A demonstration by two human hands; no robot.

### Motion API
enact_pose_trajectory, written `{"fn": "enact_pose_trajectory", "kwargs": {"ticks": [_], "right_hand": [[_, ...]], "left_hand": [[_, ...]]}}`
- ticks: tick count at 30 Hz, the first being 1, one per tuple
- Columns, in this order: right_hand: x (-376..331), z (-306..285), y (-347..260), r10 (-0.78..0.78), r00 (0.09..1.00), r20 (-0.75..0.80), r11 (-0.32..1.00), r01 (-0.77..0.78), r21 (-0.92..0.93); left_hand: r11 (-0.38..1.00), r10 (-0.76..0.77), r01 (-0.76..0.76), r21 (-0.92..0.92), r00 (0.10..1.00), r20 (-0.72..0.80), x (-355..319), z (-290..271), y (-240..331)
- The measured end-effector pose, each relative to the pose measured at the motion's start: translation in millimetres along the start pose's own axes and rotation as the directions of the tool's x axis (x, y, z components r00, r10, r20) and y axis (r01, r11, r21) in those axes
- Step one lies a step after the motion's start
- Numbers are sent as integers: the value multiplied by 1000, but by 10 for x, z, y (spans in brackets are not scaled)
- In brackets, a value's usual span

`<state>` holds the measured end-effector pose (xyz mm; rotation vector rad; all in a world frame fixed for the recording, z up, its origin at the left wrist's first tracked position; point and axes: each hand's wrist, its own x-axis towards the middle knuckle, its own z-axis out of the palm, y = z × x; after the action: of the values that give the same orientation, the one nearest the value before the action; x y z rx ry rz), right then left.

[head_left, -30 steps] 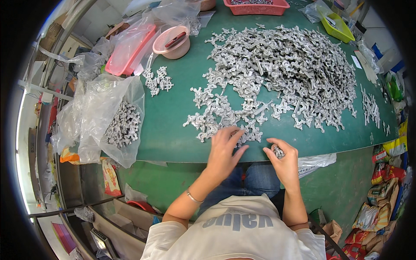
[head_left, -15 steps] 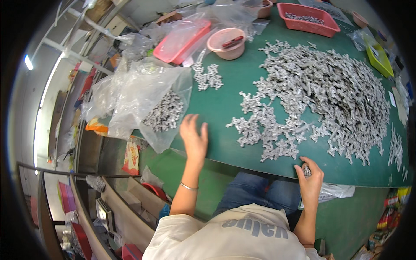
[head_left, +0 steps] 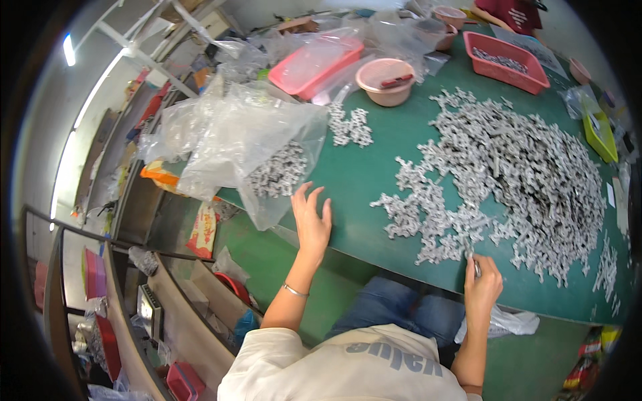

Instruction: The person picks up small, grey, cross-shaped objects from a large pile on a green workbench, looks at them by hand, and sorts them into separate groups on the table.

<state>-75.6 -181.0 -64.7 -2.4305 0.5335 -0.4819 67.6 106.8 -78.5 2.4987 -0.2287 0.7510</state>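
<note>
My left hand [head_left: 312, 220] is open, its fingers spread at the table's near edge beside a clear plastic bag [head_left: 231, 134]. Small grey metal parts [head_left: 279, 170] lie at the mouth of that bag. In my right hand [head_left: 483, 284], closed fingers grip a small silvery metal piece [head_left: 477, 269], mostly hidden by them. This hand sits at the near fringe of a loose spread of grey metal parts [head_left: 428, 207], which joins a large heap [head_left: 528, 174] to the right.
A small cluster of parts [head_left: 350, 127] lies near a pink bowl [head_left: 386, 97] with a red-handled tool [head_left: 397, 81] across it. Pink trays [head_left: 511, 79] and a yellow-green tray [head_left: 602, 137] stand farther back. Another person's dark red sleeve [head_left: 511, 15] shows at the far edge.
My right hand has turned and moved toward the near parts, its fingers now more closed around the silvery piece. My left hand stays spread beside the bag. The whole view has shifted slightly.
</note>
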Motion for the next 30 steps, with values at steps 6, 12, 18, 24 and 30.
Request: {"fn": "enact_pose_trajectory", "kwargs": {"ticks": [6,12,18,24,30], "right_hand": [[24,-107,63,311,887,341,664,-459,590],[-106,-281,6,132,862,489,381,-499,778],[-159,-323,-40,-24,921,388,458,-335,823],[-191,-361,-109,-56,950,308,488,-243,838],[-233,-357,-119,-33,950,311,368,-278,887]], "left_hand": [[842,199,-38,-538,949,245,-308,-73,1062],[585,344,128,-801,855,388,-330,-59,1647],[553,421,98,-828,824,379,-390,-68,1612],[513,370,89,-853,874,314,-395,-164,1691],[484,354,108,-869,883,307,-459,-191,1692]]}}
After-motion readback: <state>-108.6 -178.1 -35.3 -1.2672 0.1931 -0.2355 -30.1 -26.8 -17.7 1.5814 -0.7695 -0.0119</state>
